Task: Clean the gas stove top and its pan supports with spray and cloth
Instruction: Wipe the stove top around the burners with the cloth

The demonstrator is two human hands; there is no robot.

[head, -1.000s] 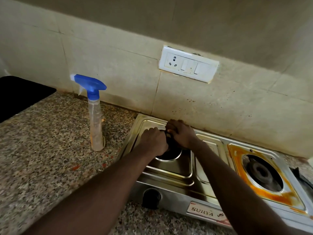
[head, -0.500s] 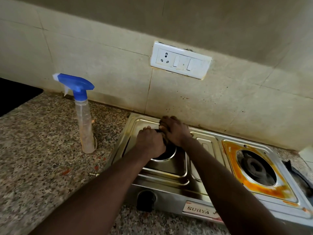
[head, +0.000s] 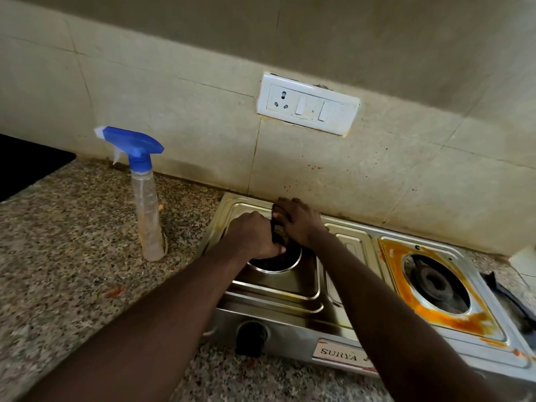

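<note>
At frame centre, the left hand [head: 255,237] and right hand [head: 300,223] meet over one burner well of the gas stove [head: 349,250]. Fingers of both curl around a dark item [head: 279,237], probably the cloth, likely for scrubbing pressure. The spray bottle [head: 146,204] stands upright on the surface [head: 72,242], frame left, apparently kept within reach. The orange-stained burner [head: 435,281] at frame right awaits cleaning.

Bare granite counter [head: 72,256] gives open passage left of the stove [head: 290,317] and along its front. The upright spray bottle [head: 146,204] stands near the stove's left edge, a strip of stone between them. The left hand [head: 255,239] and right hand [head: 298,221], reaching over the front rim, block the left burner well [head: 278,266], both clasping a dark item [head: 277,237]. The tiled wall [head: 203,134] closes the back. The right burner [head: 435,281] lies uncovered; a black object [head: 510,297] sits just beside the stove's right edge.
</note>
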